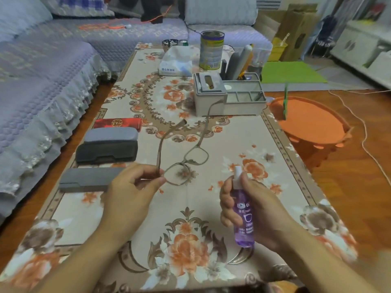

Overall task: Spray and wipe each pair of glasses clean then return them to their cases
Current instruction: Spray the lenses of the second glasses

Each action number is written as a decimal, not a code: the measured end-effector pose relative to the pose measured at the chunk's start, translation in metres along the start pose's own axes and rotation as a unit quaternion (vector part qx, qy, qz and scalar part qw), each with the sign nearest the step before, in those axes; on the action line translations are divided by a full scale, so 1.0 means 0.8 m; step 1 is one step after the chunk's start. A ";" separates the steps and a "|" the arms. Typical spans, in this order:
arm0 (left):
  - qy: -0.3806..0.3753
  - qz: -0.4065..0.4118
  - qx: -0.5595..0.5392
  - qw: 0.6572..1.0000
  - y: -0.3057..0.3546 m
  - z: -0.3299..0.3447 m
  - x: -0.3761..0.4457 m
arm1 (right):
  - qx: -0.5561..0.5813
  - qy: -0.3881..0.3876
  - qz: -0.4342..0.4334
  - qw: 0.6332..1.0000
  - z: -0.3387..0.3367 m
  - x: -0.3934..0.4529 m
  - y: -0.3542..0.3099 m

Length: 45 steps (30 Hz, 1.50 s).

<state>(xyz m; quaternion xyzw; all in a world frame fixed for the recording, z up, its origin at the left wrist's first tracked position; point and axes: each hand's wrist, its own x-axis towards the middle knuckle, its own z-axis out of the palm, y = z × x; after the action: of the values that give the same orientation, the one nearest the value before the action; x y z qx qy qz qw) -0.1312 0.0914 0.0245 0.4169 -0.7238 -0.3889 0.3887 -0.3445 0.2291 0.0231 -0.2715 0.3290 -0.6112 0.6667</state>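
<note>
I see a long table under a floral orange-and-beige cloth (211, 127). From its grey plastic organiser box (228, 96), four closed glasses cases (108, 153) lie left; tissue pack (176, 62) and tin can (211, 50) behind.

Beige tablecloth (148, 208) with orange-and-brown flowers. On it: purple spray bottle (243, 214) with white nozzle, brown-framed glasses (186, 163), red case (117, 123), three grey cases (106, 153), grey organiser (228, 98).

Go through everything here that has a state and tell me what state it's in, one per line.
glasses: unfolded, held up by one lens rim
left hand: pinches the glasses
spray bottle: upright, uncapped, part full
right hand: grips the spray bottle
four cases: closed, on the table
tin can: open on top
</note>
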 end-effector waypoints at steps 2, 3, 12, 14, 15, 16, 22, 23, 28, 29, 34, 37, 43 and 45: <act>-0.024 0.024 0.006 0.999 -0.002 0.002 0.000 | -0.030 0.010 -0.014 0.999 -0.006 0.005 0.001; -0.036 0.038 0.010 0.999 -0.003 0.003 -0.001 | -0.051 0.014 -0.020 0.998 -0.008 0.006 0.002; 0.003 0.305 0.182 0.935 -0.007 -0.002 -0.006 | -0.214 0.127 0.038 0.968 0.020 0.001 0.012; 0.007 0.334 0.207 0.920 -0.007 -0.003 -0.008 | -0.249 0.175 0.055 0.951 0.035 0.003 0.017; 0.005 0.344 0.214 0.914 -0.006 -0.003 -0.011 | -0.274 0.183 0.052 0.943 0.041 0.005 0.019; 0.001 0.353 0.219 0.910 -0.005 -0.002 -0.013 | -0.292 0.185 0.043 0.937 0.045 0.007 0.022; -0.018 0.371 0.220 0.902 -0.001 0.000 -0.021 | -0.310 0.214 0.039 0.926 0.058 0.016 0.031; -0.019 0.370 0.218 0.903 -0.001 0.001 -0.020 | -0.308 0.220 0.037 0.925 0.058 0.016 0.030; -0.030 0.366 0.211 0.906 -0.003 0.004 -0.020 | -0.319 0.258 0.042 0.911 0.057 0.016 0.029; -0.031 0.366 0.212 0.906 -0.003 0.004 -0.021 | -0.316 0.263 0.043 0.910 0.056 0.017 0.028; -0.031 0.356 0.213 0.909 -0.005 0.005 -0.020 | -0.288 0.274 0.013 0.918 0.039 0.010 0.007; -0.024 0.342 0.205 0.917 -0.004 0.005 -0.020 | -0.279 0.313 -0.026 0.907 0.028 0.008 -0.014; -0.021 0.342 0.193 0.919 -0.002 0.008 -0.021 | -0.338 0.330 -0.039 0.881 0.017 0.013 -0.027; -0.024 0.345 0.194 0.918 -0.001 0.008 -0.022 | -0.359 0.331 -0.036 0.872 0.017 0.015 -0.025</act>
<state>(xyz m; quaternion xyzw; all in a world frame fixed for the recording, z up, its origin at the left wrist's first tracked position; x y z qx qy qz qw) -0.1308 0.1085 0.0173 0.1993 -0.8928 -0.0928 0.3932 -0.3465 0.2148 0.0457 -0.2855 0.7169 -0.5289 0.3532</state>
